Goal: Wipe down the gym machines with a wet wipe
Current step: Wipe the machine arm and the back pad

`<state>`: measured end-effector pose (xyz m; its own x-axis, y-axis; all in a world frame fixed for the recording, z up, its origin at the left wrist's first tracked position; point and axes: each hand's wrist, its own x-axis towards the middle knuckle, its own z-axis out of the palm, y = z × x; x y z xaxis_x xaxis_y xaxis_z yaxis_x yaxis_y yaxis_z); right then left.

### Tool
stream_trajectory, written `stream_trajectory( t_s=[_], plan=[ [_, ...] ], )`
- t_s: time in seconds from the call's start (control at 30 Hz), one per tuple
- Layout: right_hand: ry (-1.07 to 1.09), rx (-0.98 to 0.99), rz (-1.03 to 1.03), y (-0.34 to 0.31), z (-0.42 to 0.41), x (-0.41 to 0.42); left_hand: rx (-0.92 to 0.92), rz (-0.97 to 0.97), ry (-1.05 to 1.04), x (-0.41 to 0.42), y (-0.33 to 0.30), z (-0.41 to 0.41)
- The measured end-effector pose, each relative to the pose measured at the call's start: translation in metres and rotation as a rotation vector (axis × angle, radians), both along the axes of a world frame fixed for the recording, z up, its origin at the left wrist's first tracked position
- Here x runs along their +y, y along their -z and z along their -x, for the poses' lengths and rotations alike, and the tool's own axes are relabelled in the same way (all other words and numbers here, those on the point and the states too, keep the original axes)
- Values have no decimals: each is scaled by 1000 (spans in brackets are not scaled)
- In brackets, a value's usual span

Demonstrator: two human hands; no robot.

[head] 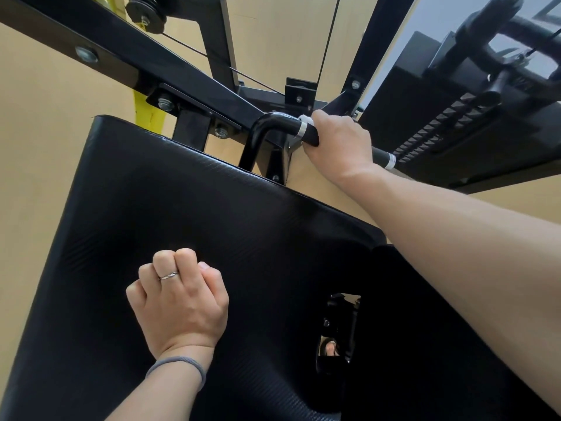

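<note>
Nearest the camera, the left hand (pixel 179 302) rests on the black padded backrest (pixel 188 208) with its fingers (pixel 174 261) curled into a loose fist; no object is visible inside it, and a ring and a grey wrist band are present. Beyond it, the right hand (pixel 340 144) reaches up and across, its fingers wrapped round the black handle grip (pixel 306 135) between the two silver collars. A sliver of white shows at the top of that hand, next to the silver collar; whether this is the wet wipe cannot be determined, and no wipe is clearly visible elsewhere.

Judged progress: the handle grip appears to be the surface currently in work. The backrest shows no moisture sheen or streaks that would confirm cleaning, so its status is undetermined. Farther back, the black frame beam (pixel 188 77), the cable pulley (pixel 145 9) and the second bar attachment (pixel 513 38) at upper right show no sign of treatment and presumably remain outstanding.
</note>
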<state>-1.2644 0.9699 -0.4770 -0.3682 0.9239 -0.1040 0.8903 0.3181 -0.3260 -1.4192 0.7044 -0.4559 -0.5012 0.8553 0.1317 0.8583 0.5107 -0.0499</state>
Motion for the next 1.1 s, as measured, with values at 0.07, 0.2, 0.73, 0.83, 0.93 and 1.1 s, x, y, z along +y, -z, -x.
stream_trajectory(
  t_s=[0.07, 0.2, 0.73, 0.83, 0.93, 1.1],
  plan=[
    [12, -25, -33, 4, -10, -2, -1, -2, -2, 0, 0, 0],
    [185, -114, 58, 16, -59, -7, -3, -12, 3, -1, 0, 0],
    [111, -357, 193, -25, 4, -31, 5, -11, -6, 1, 0, 0],
    [-9, -351, 114, -28, -6, -20, 12, -12, -3, 0, 0, -1],
    [-111, -347, 129, -32, -15, -5, 7, -19, -6, 0, 0, -1],
    [-213, -405, 62, -32, -10, 22, -4, -9, -9, 1, 0, -2]
  ],
)
